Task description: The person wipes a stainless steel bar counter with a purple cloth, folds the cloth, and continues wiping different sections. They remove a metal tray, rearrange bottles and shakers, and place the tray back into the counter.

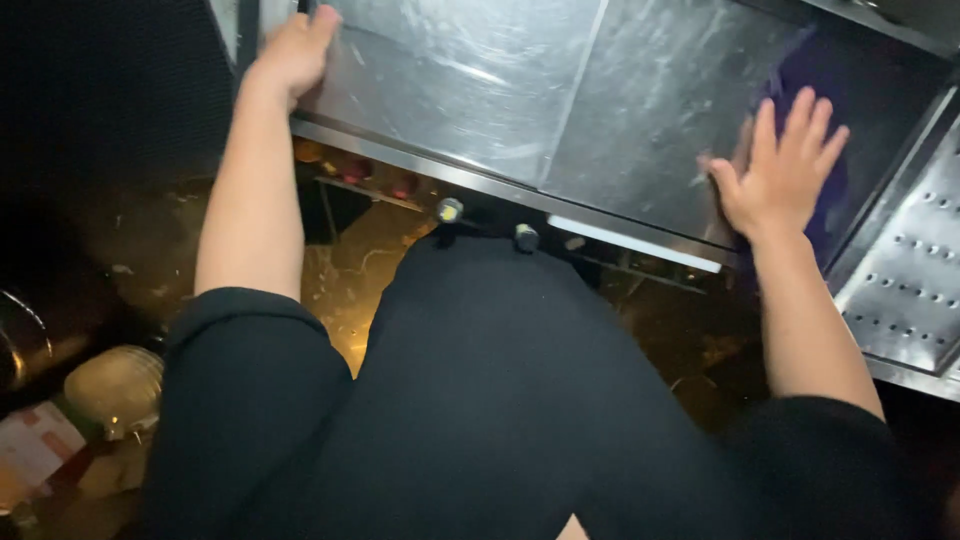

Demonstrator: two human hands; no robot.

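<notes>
The wide scratched steel counter (560, 90) fills the far side. Right hand (778, 172) presses flat, fingers spread, on a purple cloth (835, 80) at its right. Left hand (297, 48) rests far left (grip unclear). Perforated steel tray (915, 270) lies right.

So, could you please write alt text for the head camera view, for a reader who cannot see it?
A person's right hand presses a purple cloth, fingers spread, flat on a steel counter. The left hand rests at the counter's far left corner. Black sleeves fill the foreground, and a perforated metal tray sits at the right.
</notes>
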